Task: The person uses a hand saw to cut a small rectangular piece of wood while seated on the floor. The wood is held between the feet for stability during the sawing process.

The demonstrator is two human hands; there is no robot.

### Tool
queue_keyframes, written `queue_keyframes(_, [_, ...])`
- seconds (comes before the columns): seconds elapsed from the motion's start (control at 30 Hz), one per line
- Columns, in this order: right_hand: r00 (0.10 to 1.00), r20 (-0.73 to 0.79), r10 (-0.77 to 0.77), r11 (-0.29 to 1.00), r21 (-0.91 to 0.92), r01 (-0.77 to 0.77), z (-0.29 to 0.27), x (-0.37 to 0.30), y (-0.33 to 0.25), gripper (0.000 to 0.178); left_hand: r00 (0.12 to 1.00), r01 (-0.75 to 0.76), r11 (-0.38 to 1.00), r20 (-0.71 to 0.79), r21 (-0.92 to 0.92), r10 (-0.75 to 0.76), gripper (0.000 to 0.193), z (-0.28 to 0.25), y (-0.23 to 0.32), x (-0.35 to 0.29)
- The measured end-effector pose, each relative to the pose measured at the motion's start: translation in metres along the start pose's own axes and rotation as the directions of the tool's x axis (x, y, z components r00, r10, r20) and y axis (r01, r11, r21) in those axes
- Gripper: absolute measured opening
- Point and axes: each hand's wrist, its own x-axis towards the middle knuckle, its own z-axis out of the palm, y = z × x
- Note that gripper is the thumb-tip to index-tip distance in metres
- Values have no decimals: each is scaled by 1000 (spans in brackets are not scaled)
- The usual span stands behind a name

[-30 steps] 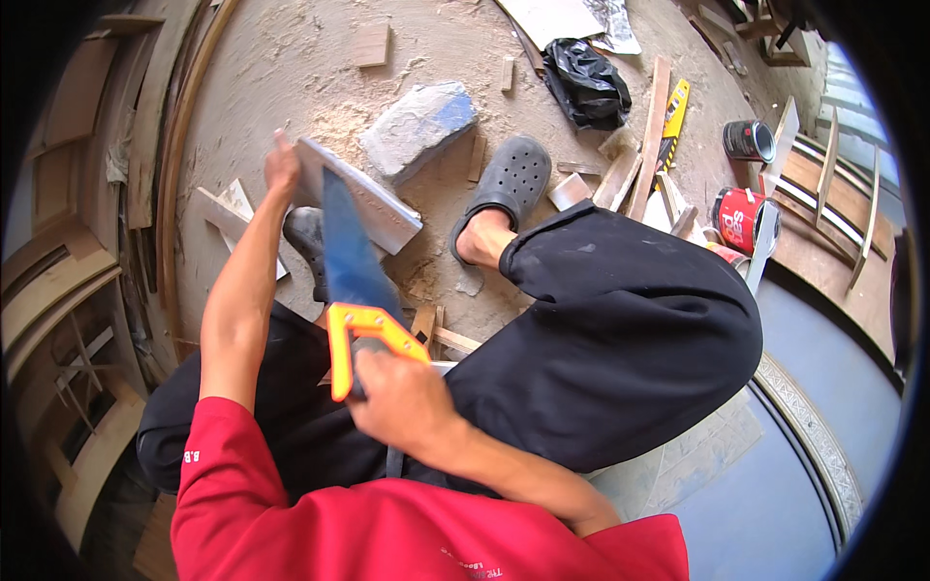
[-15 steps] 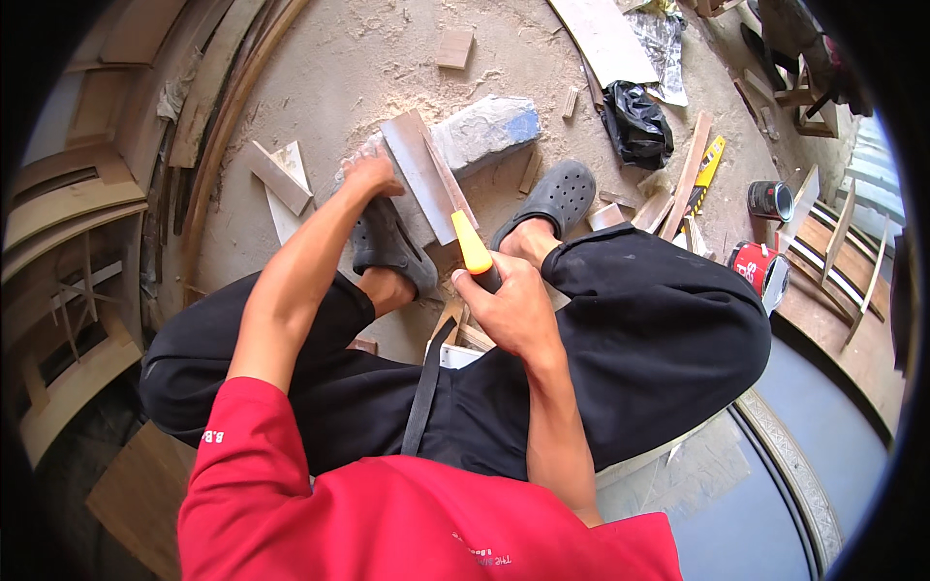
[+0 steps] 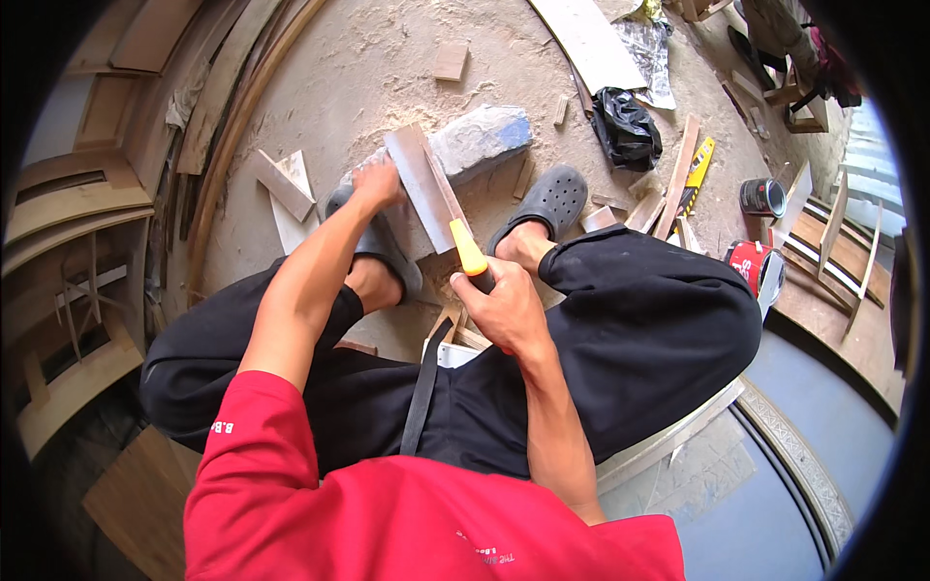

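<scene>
At five o'clock from the board (image 3: 417, 198), right hand (image 3: 504, 310): fingers wrapped round the dark grip of the handsaw.
Handsaw (image 3: 469, 250): yellow handle toward the body, blade running off toward eleven o'clock, along the board. Blade and board overlap closely; boundary hard to read.
Board: narrow, pale, between the two grey clogs (left clog (image 3: 387, 247) at seven, right clog (image 3: 550, 200) at three).
Left hand (image 3: 376, 182): at ten, beside the board's far half, probably bracing it. Fingertips hidden; cannot tell grip or spread.
Cut: judged mid-work. Done: saw laid to board, hand alongside. Left: cannot tell; no kerf depth readable, no freshly parted piece seen.
Stone block (image 3: 489, 136): between one and two, just beyond the board, blue patch on its far end.
Crossed wood strips (image 3: 288, 192): at nine, lying apart from the saw.
Square offcut (image 3: 450, 61): toward twelve, well apart; a finished piece or scrap, cannot tell.
</scene>
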Motion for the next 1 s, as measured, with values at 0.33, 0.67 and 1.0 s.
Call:
queue_keyframes(0.33, [999,14,-30,999,-33,30,16,6,-7,25,946,-48,887,-307,-459,-107,44,-9,-16,64])
queue_keyframes(0.67, [976,93,199,977,-101,-189,23,4,-22,32,944,46,869,-262,-493,-199,67,-19,-4,97])
queue_keyframes(1.0, [944,-8,329,930,-168,-326,17,-22,-62,29,963,55,790,-178,-611,-204,57,-13,-7,114])
